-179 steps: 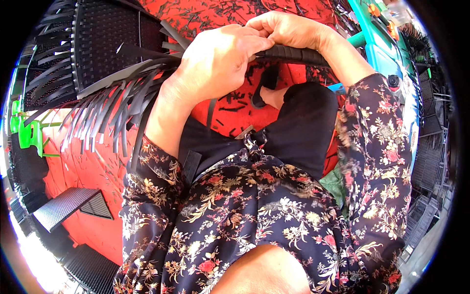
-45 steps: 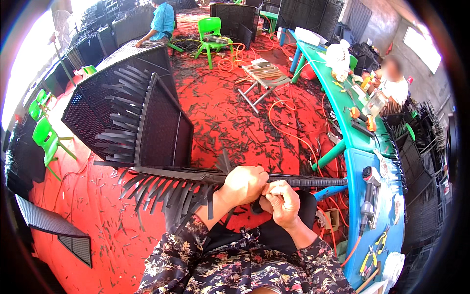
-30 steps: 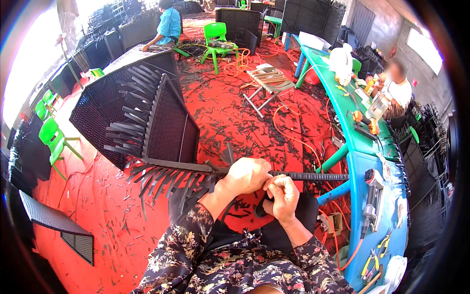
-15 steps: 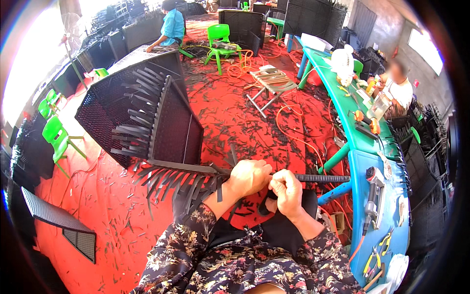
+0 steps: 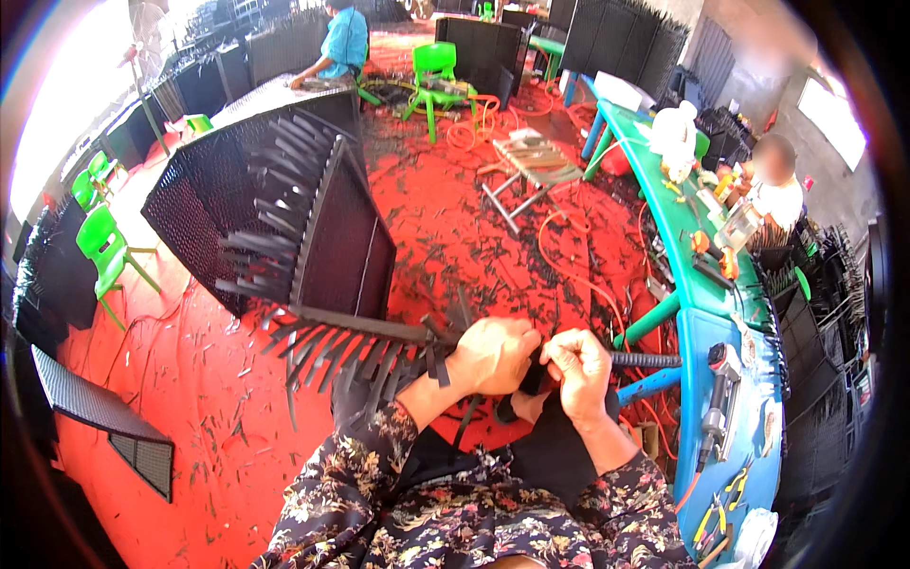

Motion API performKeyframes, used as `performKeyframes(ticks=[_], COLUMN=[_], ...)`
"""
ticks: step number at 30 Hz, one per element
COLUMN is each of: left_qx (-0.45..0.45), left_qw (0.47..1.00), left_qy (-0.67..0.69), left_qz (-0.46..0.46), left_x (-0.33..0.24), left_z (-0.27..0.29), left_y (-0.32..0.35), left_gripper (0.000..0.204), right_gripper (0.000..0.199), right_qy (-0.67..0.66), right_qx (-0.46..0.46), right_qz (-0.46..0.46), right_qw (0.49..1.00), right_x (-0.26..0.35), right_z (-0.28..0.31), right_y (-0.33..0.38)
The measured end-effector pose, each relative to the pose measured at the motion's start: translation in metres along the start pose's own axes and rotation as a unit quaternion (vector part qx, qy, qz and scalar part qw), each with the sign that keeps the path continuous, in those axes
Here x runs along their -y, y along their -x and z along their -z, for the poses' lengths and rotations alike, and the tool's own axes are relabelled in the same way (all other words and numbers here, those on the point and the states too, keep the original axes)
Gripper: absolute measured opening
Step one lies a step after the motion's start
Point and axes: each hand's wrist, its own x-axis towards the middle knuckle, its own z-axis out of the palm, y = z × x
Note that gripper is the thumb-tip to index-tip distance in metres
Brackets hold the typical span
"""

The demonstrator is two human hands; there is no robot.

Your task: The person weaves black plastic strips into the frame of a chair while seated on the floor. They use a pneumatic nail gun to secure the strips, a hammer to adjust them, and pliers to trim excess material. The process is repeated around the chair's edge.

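A black woven furniture frame (image 5: 346, 237), with flat black strips sticking out in rows, stands at my left and reaches toward my lap. Its lower bar (image 5: 374, 325) runs right toward my hands, and a ribbed black bar (image 5: 646, 360) shows beyond them. My left hand (image 5: 495, 355) is closed at the bar, with its fingers pinched on a black strip; loose strips (image 5: 436, 360) hang beside its wrist. Just right of it, my right hand (image 5: 578, 372) is closed too, thumb against forefinger. What its fingertips hold is hidden.
At right, a blue table (image 5: 697, 408) bears a power tool (image 5: 722, 398) and yellow-handled pliers (image 5: 706, 526). A green table (image 5: 682, 247) adjoins it. Strip scraps litter the red floor (image 5: 455, 247), with an orange hose (image 5: 569, 275) and folding stool (image 5: 533, 161). Two people work farther off.
My hands have parted slightly, the right one moving right and turning its fingers upward. The left hand stays near the bar. The whole view has shifted a little.
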Motion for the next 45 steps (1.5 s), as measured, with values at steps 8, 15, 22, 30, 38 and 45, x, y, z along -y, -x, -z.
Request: performKeyframes(ticks=[8,15,22,30,38,45], left_qx=[-0.057,-0.104,-0.118,-0.121,-0.074,-0.049], left_qw=[0.994,0.985,0.982,0.984,0.989,0.991], left_qy=[-0.098,-0.134,-0.145,-0.131,-0.126,-0.126], left_qz=[0.003,0.006,0.022,0.023,0.008,-0.008], left_x=[-0.004,0.0,-0.001,-0.006,-0.001,0.005], left_z=[0.003,-0.01,-0.013,-0.004,0.004,0.003], left_y=[0.004,0.002,0.0,-0.006,-0.009,-0.008], left_gripper=[0.023,0.022,0.027,0.03,0.032,0.027], right_gripper=[0.006,0.007,0.014,0.015,0.015,0.017], right_qy=[-0.002,0.289,0.379,0.393,0.461,0.434], right_qx=[0.011,0.07,0.154,0.249,0.272,0.231], right_qz=[0.044,0.18,0.16,0.0,-0.064,-0.04], right_qw=[0.999,0.938,0.898,0.885,0.842,0.87], right_x=[-0.004,0.003,-0.011,-0.011,-0.018,-0.025], right_z=[-0.002,0.01,0.013,0.013,0.017,0.02], right_y=[0.004,-0.039,-0.091,-0.112,-0.126,-0.125])
